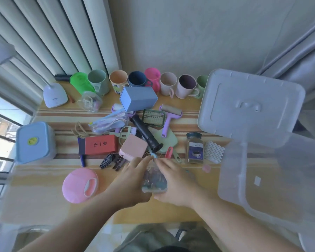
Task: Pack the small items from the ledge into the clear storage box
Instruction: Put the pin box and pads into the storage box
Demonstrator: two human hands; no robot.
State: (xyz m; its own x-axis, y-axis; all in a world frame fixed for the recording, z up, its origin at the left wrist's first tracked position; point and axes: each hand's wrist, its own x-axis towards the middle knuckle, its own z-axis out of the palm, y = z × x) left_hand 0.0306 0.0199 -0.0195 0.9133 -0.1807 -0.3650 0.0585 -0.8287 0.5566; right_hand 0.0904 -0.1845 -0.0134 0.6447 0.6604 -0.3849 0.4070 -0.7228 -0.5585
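From the head cam, both hands are gripping a small clear bag [154, 180] of dark bits, sitting near the front of the ledge [44, 197]. The left hand [133, 176] is cupping its left side, fingers curled, and the right hand [176, 180] is pinching the top corner. The clear storage box [273, 179] is lying off to the right, so the right hand's nearer. The bag's long axis is pointing away from the person.

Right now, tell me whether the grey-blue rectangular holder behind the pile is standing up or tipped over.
Tipped over. The holder lies on its long side, closed base facing the camera, near the cups.
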